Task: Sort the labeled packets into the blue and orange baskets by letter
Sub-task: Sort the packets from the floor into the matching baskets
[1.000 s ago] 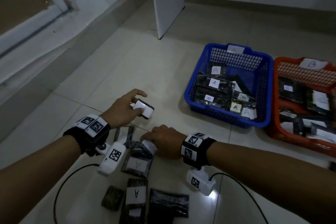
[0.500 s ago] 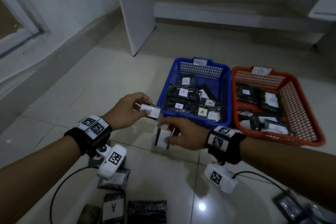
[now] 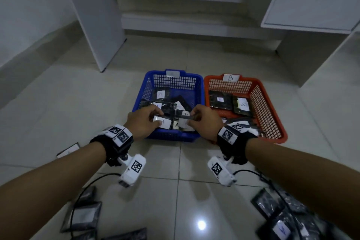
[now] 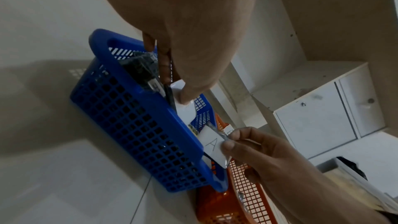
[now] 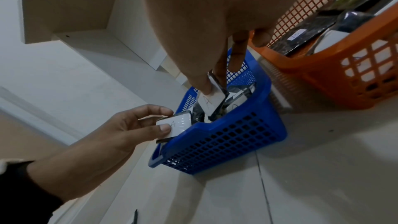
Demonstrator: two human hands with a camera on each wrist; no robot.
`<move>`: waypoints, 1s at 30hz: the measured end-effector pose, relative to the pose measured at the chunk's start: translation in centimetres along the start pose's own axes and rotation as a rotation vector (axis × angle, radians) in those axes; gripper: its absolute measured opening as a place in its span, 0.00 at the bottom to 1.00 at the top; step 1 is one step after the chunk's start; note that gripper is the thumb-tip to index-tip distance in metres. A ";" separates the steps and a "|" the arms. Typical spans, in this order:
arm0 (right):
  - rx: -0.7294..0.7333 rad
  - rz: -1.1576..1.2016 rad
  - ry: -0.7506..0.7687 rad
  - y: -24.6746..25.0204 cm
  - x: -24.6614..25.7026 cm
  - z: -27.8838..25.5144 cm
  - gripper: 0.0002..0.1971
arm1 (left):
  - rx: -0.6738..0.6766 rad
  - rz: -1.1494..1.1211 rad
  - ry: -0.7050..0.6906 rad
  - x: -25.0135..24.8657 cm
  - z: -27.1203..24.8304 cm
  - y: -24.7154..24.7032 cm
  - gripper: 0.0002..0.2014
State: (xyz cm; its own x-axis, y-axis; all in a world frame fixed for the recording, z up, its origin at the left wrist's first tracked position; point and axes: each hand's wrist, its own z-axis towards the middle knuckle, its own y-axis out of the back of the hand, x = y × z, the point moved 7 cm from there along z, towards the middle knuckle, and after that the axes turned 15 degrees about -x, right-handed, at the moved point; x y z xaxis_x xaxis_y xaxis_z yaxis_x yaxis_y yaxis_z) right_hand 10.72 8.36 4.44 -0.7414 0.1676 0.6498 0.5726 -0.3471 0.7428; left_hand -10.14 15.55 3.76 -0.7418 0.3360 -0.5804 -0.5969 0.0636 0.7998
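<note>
Both hands have come forward from the floor pile and now hover over the blue basket [image 3: 173, 136], beside the orange basket [image 3: 272, 136]. The left hand [image 3: 142, 122] pinches one A packet [image 3: 163, 123], and the right hand [image 3: 206, 121] pinches another [image 5: 212, 99]. This is the drop step: each grip need only let go so the packets fall in among the other A's.

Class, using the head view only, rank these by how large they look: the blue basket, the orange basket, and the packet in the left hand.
1. Orange basket and blue basket: they look alike, with the orange slightly wider in frame; too close to rank.
2. Packet in the left hand: clearly smallest, though partly hidden by fingers.
</note>
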 end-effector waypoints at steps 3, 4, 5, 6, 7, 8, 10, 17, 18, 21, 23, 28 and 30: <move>0.037 -0.078 0.033 -0.4 -0.6 0.0 0.05 | -0.037 0.086 -0.064 -0.8 -0.2 -0.3 0.08; 0.043 -0.115 0.044 -0.5 -0.8 0.1 0.05 | -0.045 0.139 -0.088 -0.8 -0.2 -0.4 0.09; 0.042 -0.141 0.055 -0.5 -0.9 0.2 0.07 | -0.045 0.192 -0.106 -0.8 -0.4 -0.5 0.10; 0.033 -0.152 0.066 -0.5 -1.0 0.3 0.09 | -0.049 0.221 -0.120 -0.7 -0.6 -0.4 0.12; 0.020 -0.154 0.076 -0.5 -1.1 0.4 0.11 | -0.064 0.214 -0.130 -0.8 -0.8 -0.2 0.13; 0.009 -0.151 0.084 -0.5 -1.1 0.5 0.12 | -0.091 0.188 -0.138 -0.9 -1.0 0.3 0.13; -0.015 -0.141 0.109 -0.6 -0.8 0.4 0.12 | -0.157 0.139 -0.146 -0.7 -1.2 1.6 0.12; -0.047 0.036 0.376 -2.1 5.2 -3.4 0.13 | -0.337 0.071 -0.054 6.1 -4.2 7.6 0.10; -0.018 0.076 0.445 -2.8 6.6 -4.5 0.12 | -0.317 0.103 -0.030 7.8 -4.9 8.1 0.10; 0.185 0.145 0.582 -6.0 9.9 -7.9 0.11 | -0.159 0.193 0.101 13.1 -7.5 9.2 0.12; 0.363 0.117 0.599 -8.6 11.1 -9.7 0.11 | -0.014 0.195 0.210 15.8 -9.1 9.6 0.12; 0.705 -0.045 0.565 -15.5 12.4 -13.0 0.14 | 0.181 0.328 0.421 21.4 -13.6 10.4 0.23; 0.767 -0.067 0.547 -17.8 13.2 -14.1 0.15 | 0.249 0.370 0.444 23.1 -15.3 10.4 0.25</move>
State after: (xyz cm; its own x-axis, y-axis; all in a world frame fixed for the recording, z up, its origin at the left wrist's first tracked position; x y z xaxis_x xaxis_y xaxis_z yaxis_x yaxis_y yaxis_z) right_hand -14.17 3.70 -2.50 -0.7312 -0.3588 0.5802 0.4523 0.3816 0.8061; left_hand -38.18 9.58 -3.72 -0.9738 -0.0410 -0.2238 -0.2268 0.2523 0.9407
